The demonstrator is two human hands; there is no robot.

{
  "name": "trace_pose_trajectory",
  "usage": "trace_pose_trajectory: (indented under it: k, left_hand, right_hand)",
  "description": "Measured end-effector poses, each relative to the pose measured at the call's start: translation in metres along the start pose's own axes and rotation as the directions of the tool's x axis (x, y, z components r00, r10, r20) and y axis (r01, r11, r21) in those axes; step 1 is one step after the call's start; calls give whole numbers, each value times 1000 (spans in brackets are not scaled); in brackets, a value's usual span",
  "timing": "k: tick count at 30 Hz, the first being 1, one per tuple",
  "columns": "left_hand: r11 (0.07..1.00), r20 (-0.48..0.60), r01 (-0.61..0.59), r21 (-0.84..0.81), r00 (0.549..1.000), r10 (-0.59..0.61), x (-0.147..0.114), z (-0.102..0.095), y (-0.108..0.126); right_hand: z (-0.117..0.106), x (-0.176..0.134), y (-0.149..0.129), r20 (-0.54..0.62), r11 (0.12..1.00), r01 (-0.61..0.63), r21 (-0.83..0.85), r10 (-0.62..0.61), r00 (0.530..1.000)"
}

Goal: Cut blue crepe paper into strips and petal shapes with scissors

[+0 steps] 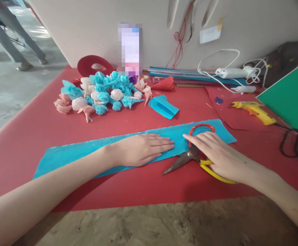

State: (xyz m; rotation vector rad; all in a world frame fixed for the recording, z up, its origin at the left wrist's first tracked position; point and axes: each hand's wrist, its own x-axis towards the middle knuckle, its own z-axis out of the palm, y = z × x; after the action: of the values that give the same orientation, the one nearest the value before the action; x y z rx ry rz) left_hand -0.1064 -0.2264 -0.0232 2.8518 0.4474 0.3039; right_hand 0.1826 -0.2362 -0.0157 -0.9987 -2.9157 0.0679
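Observation:
A long strip of blue crepe paper (72,158) lies across the red table top. Flat on its middle rests my left hand (145,147), fingers stretched out to the right and holding nothing. My right hand (215,152) is over the paper's right part and holds a pair of scissors (189,154) with one red and one yellow handle. One finger sticks out along the near side of the red handle. The dark blades point to the lower left, just off the paper's near edge; part of the handles is hidden under the hand.
Many blue, white and pink paper roses (102,97) are heaped at the back left, beside a folded blue paper piece (163,106). A yellow glue gun (256,111) lies right, near a green board (289,100) and a white power strip (232,72). Another person's legs (10,30) show far left.

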Motion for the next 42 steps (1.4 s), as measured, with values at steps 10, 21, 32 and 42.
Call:
trace_pose_trajectory:
  k: [10, 21, 32, 42]
  left_hand:
    - [993, 114, 106, -59, 989, -99, 2, -5, 3]
    - [994, 124, 101, 51, 987, -107, 3, -4, 4]
    - [990, 138, 138, 0, 981, -137, 3, -5, 4]
    - [990, 136, 137, -33, 982, -131, 3, -7, 5]
  right_hand:
    - [-5, 7, -4, 25, 1000, 5, 26, -5, 1000]
    - [-3, 8, -5, 30, 998, 25, 54, -26, 999]
    - [-6, -8, 0, 8, 999, 37, 4, -37, 999]
    - [-6, 10, -13, 3, 997, 61, -37, -61, 998]
